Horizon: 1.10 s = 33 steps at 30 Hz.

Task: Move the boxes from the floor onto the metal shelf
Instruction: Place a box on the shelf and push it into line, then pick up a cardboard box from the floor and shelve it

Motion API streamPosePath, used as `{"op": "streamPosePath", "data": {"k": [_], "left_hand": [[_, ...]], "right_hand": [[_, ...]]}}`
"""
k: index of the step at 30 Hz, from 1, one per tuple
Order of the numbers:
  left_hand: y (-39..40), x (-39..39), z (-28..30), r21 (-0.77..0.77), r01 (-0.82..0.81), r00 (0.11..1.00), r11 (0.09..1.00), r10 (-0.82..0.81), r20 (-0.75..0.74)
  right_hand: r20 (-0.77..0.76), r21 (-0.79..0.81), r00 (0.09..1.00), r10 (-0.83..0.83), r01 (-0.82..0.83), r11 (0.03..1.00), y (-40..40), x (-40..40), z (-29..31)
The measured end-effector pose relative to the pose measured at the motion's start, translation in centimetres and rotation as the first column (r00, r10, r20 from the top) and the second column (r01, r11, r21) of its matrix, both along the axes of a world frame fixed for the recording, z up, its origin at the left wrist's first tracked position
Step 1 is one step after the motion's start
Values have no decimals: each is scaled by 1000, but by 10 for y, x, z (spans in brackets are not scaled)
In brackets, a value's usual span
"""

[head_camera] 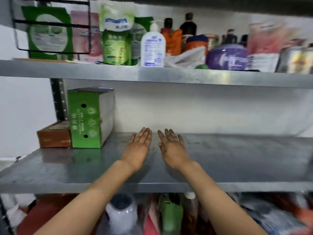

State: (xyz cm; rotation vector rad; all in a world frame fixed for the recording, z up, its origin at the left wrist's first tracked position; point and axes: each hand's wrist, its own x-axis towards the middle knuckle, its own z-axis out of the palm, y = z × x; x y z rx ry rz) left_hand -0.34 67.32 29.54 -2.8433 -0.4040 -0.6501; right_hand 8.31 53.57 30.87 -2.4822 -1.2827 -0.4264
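Nearest, under the front lip of the metal shelf (50, 170), the lower level is packed with blurred goods, among them a white jar (121, 212). Above that lip both forearms reach in over the middle level. The left hand (139, 146) and right hand (171, 148) lie flat, palms down, fingers straight and close together, holding nothing, side by side with a narrow gap between them. To the right of the hands the sheet is bare all the way to the frame edge and back to the white wall. To the left stands a green box (88, 119), upright on a narrow end, long axis vertical, its printed face toward the front. Touching its left side lies a brown box (54, 135), flat and low, overhanging the shelf's left edge. Farther up, the top level holds a white pump bottle (153, 46), green pouches (116, 36) and a purple pack (227, 57).
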Motion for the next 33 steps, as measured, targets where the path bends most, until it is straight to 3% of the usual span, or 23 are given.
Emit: {"op": "streamPosePath", "data": {"k": [7, 12, 19, 23, 33], "left_hand": [[-127, 61, -7, 17, 269, 963, 963, -269, -19], [-230, 88, -20, 7, 475, 880, 880, -475, -19], [-361, 98, -78, -88, 648, 755, 757, -653, -63], [-424, 98, -121, -95, 732, 670, 674, -738, -72], [-557, 78, -230, -331, 774, 486, 540, -841, -237]], "right_hand": [[22, 14, 978, -207, 207, 978, -160, 9, -12], [-22, 102, 921, -390, 390, 915, -270, 0, -41], [-130, 76, 807, -576, 587, 806, -405, -22, -108], [-208, 41, 723, -659, 679, 733, -470, -39, -151], [-433, -48, 425, -795, 870, 491, -587, -96, -270]]}}
